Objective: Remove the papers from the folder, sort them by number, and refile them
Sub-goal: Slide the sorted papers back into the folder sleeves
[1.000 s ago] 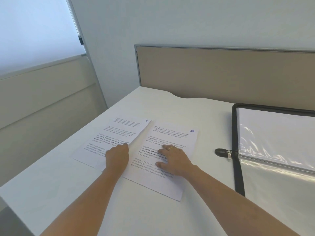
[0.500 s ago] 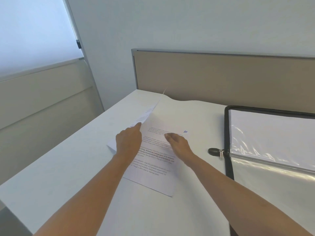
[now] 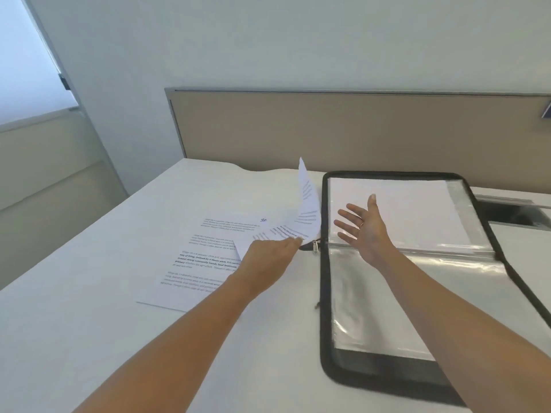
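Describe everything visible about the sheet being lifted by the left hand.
The lifted sheet is white paper printed with blocks of dark text, too blurred to read. The left hand pinches it near one edge, fingertips in a grip above the zipper pull. It curls upward, its far corner pointing up in front of the beige partition. It hangs between the flat page marked 10 and the open folder, partly overlapping that page in view.

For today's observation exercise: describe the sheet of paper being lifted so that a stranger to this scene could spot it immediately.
Start at the open black zip folder on the right of the white desk. Just beyond its left edge, the left hand pinches a printed sheet by one edge. Unlike the page marked 10 lying flat beside it, this one curls up into the air.
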Demonstrator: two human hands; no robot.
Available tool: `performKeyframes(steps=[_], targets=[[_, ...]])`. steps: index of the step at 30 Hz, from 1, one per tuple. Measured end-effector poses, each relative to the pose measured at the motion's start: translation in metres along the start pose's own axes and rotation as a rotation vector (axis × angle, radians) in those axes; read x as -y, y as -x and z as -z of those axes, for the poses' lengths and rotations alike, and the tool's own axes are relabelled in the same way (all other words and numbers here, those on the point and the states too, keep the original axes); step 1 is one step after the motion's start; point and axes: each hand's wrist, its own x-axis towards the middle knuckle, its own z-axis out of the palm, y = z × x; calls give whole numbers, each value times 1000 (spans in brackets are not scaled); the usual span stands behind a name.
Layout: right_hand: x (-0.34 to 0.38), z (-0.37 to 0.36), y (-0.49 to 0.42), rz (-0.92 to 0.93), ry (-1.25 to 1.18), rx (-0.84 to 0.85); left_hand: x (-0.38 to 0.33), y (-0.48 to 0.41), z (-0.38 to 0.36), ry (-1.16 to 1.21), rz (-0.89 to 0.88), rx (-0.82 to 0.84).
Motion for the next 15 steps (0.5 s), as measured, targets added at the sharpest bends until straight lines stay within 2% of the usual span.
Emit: performKeyframes(steps=[6,10,12,15], targets=[[16,91,24,18,-17,-78,-66,-25,-11,89,-183,78],[29,151,36,61,12,-47,-111,-39,-14,131,-290,102],[38,177,43,110,9,-152,-134,-44,-17,150,-326,118],[49,209,54,224,1,-425,-166,-49,-24,194,-358,135]])
